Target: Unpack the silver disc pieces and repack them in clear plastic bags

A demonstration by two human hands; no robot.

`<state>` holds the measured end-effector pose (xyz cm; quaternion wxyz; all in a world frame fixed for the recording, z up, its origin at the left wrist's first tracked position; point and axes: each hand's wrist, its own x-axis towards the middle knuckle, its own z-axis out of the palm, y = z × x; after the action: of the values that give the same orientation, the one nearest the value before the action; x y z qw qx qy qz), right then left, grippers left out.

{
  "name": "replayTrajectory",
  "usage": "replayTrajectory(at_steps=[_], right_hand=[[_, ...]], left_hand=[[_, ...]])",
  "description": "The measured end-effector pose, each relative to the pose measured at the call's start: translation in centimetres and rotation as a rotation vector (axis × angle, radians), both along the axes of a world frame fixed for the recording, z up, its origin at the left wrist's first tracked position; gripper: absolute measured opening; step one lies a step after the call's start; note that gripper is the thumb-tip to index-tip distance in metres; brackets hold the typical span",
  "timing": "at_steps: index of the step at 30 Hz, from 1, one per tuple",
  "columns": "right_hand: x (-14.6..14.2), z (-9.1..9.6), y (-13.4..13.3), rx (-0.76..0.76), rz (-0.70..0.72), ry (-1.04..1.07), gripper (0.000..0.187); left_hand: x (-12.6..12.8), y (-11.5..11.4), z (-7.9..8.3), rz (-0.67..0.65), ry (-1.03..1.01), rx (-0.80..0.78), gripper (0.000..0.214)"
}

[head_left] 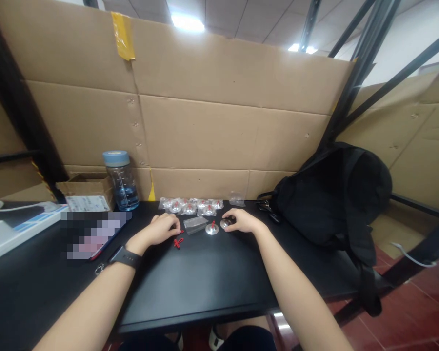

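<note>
My left hand is closed, its fingertips pinched at a bit of red cord on the black table. Just below them lies a knotted red cord loop. My right hand curls its thumb and fingers around the edge of a small round metal disc, partly covered by the fingers. Between the hands sits another shiny disc with a red cord loop standing at its centre. Beside it is a stack of clear plastic bags. Behind, several similar discs in clear bags form rows.
A water bottle and cardboard box stand at the back left, near a phone and white power strip. A black backpack occupies the right side. Cardboard walls off the back.
</note>
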<state>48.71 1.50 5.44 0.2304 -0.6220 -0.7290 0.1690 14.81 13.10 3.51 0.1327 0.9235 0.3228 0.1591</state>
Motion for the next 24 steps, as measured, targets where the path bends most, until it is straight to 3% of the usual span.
replayTrajectory(at_steps=[4,13,20,24], right_hand=[[-0.6,-0.4,0.4,0.005,0.001,0.0,0.042],[-1.2,-0.3,0.2,0.096,-0.03,0.025,0.039],[-3.1,0.5,0.1,0.37,-0.111,0.128,0.044],[-6.5,1.5,-0.7,0.509,-0.023,0.259,0.045]], left_hand=[[0.2,-0.1,0.6,0.061,-0.002,0.048,0.019],[0.3,-0.7,2.1,0.1,-0.233,0.066,0.017],[1.8,-1.8,2.0,0.117,-0.396,0.077,0.024],[2.5,-2.3,2.0,0.088,-0.5,0.028,0.026]])
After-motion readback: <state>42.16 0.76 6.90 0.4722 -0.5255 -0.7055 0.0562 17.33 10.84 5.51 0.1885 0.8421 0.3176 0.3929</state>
